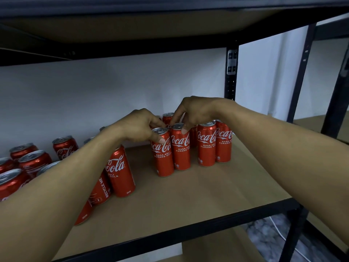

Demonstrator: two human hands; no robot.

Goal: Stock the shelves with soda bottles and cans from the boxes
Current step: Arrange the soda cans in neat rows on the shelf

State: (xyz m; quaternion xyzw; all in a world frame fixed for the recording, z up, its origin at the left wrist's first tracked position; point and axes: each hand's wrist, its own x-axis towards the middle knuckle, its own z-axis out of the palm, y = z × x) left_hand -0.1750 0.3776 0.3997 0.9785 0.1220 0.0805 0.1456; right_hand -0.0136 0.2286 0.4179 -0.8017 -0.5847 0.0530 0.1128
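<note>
Hands on the shelf (pixel 188 195): left hand (pixel 139 127) grips one red can (pixel 162 157) by its rim, right hand (pixel 198 112) the neighbouring can (pixel 181 150); other cans (pixel 206 146) already stand alongside; much shelf space looks unfilled.

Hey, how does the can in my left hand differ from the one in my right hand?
The left hand wraps the left can, thumb on its side; the right hand pinches the right can by its rim from above. The left can stands nearer the shelf front; the right can sits slightly further back. Both are upright red Coca-Cola cans, side by side.
</note>
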